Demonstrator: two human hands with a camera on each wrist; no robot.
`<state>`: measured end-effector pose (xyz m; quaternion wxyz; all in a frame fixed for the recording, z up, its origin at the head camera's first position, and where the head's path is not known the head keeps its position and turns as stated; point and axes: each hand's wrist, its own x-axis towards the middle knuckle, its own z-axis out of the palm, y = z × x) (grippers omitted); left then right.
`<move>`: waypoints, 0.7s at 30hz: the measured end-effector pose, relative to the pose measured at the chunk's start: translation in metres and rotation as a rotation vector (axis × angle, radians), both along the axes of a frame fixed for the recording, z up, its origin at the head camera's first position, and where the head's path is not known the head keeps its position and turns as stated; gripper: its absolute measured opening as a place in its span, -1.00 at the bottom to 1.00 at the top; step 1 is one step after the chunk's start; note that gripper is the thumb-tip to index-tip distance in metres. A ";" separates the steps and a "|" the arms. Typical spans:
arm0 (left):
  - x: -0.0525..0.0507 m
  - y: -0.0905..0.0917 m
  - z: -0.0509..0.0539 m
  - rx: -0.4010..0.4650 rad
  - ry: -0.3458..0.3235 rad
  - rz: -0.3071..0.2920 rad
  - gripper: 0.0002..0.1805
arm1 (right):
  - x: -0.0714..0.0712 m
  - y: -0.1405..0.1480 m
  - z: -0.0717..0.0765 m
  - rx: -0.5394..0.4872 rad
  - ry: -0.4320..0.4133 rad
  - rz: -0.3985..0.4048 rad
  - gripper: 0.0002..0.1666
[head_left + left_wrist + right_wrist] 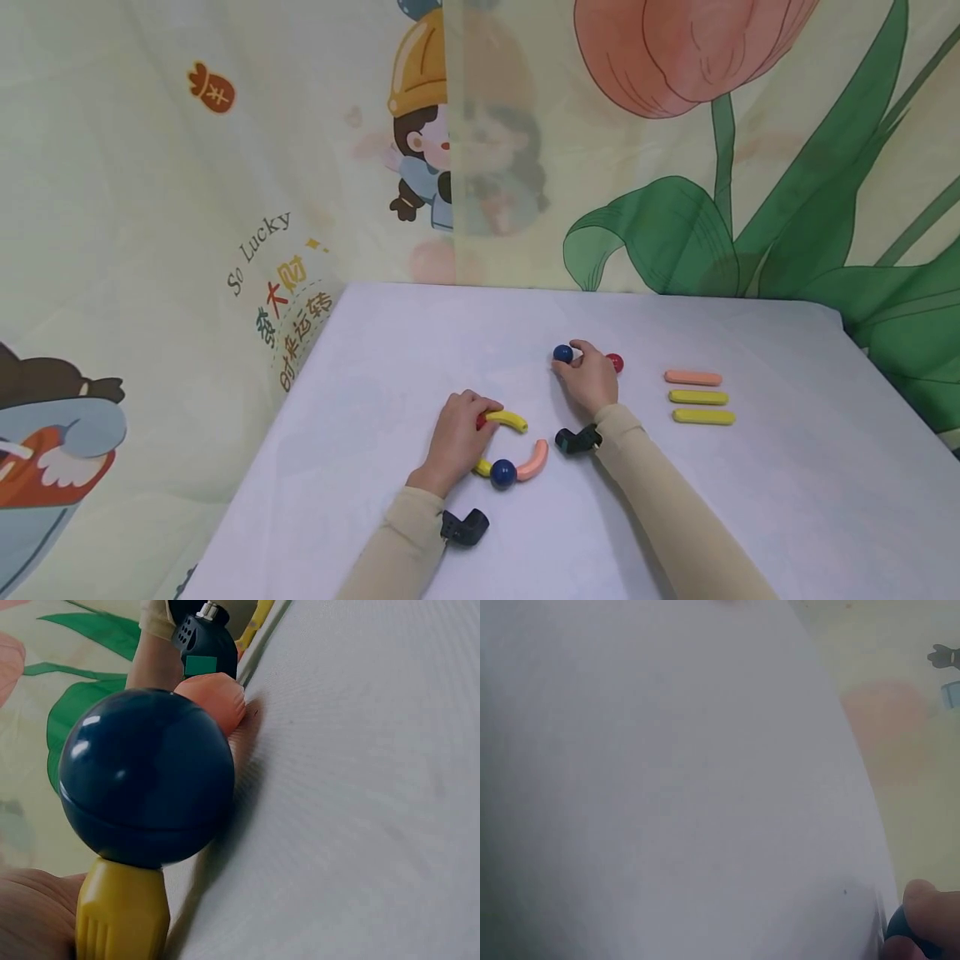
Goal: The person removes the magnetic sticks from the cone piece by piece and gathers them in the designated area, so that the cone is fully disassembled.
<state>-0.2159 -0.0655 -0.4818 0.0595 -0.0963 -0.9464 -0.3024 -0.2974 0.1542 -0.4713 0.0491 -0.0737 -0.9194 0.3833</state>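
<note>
The left hand pinches a red ball that meets a curved yellow piece. Below it, a second yellow piece, a blue ball and a curved pink piece are joined in an arc. In the left wrist view the blue ball sits between the yellow piece and the pink one. Farther back, the right hand holds another blue ball between thumb and finger; the right wrist view shows that ball only partly.
A red ball lies just right of the right hand. Farther right lie a pink stick and two yellow sticks, roughly parallel. A white cloth covers the table, and printed curtains hang behind and to the left.
</note>
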 end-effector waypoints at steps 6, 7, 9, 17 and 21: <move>0.000 0.000 -0.001 -0.005 -0.004 0.002 -0.75 | 0.003 0.001 -0.002 -0.017 -0.026 0.007 -0.28; 0.000 0.001 -0.002 -0.004 -0.005 0.003 -0.75 | 0.003 0.001 -0.002 -0.021 -0.029 0.006 -0.28; 0.000 0.001 -0.002 -0.002 -0.005 0.005 -0.75 | 0.004 0.002 -0.002 -0.026 -0.031 0.005 -0.27; 0.000 0.001 -0.001 0.002 -0.003 0.001 -0.76 | 0.006 0.004 -0.002 -0.034 -0.020 0.009 -0.28; -0.001 0.000 -0.001 -0.002 -0.006 0.003 -0.75 | 0.007 0.004 -0.002 -0.034 -0.006 0.019 -0.29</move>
